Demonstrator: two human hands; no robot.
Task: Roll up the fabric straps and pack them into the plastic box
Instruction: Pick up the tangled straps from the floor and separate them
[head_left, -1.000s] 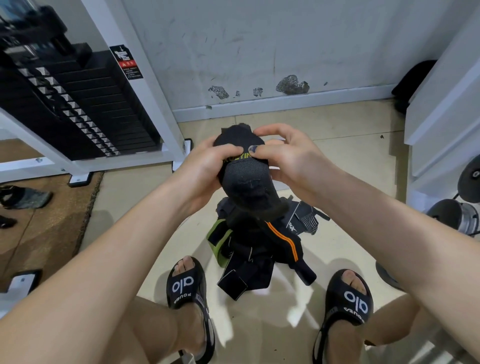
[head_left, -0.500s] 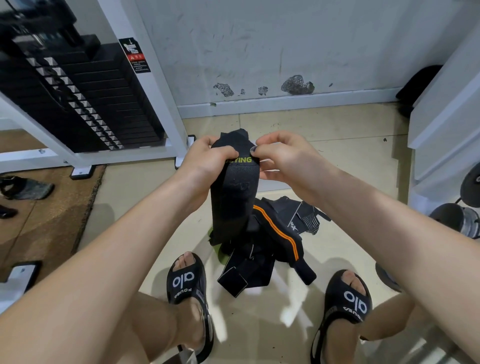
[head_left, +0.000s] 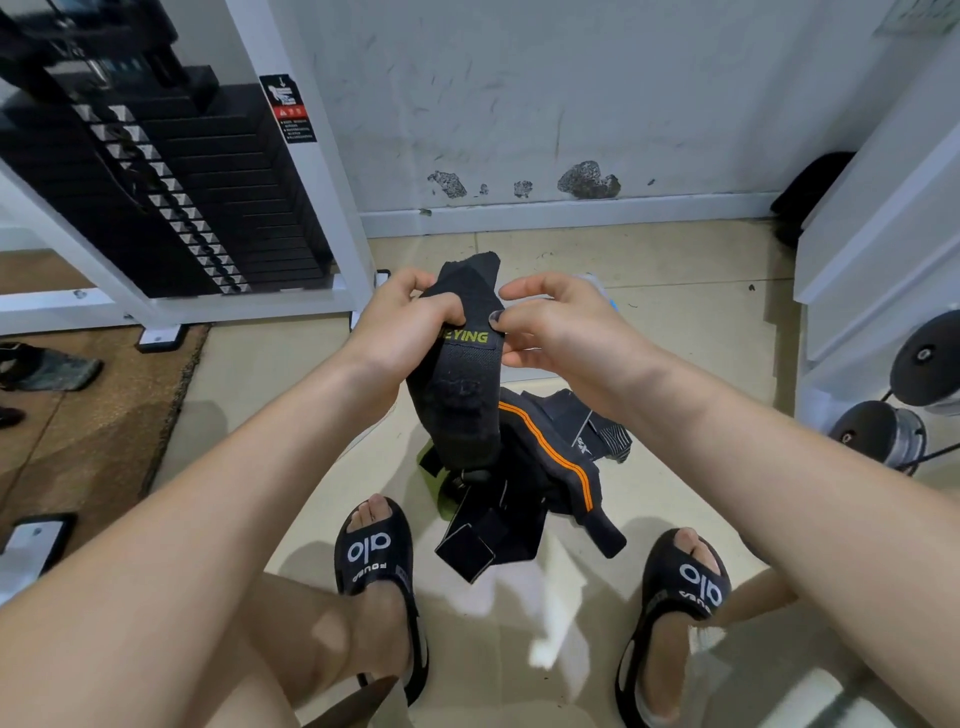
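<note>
A person is sitting with bare knees at the bottom of the view, feet in black slide sandals (head_left: 375, 551) planted on the tiled floor (head_left: 675, 322). Between the feet a heap of fabric straps (head_left: 524, 499) is lying on the tiles, black mostly, one with an orange stripe and one showing green at its left edge. Above the heap, both hands are holding a black strap (head_left: 460, 384) up in the air, its lower end hanging down just over the pile. The left hand (head_left: 400, 332) is gripping the strap's upper left side, fingers curled round the cloth and thumb pressed over the yellow-green lettering. The right hand (head_left: 550, 322) is pinching the strap's right edge with its thumb, the other fingers curled; how much cloth they are catching is hard to tell. Beyond the hands, a weight stack (head_left: 171, 176) in a white frame is standing at the left, against a scuffed white wall (head_left: 519, 104).
</note>
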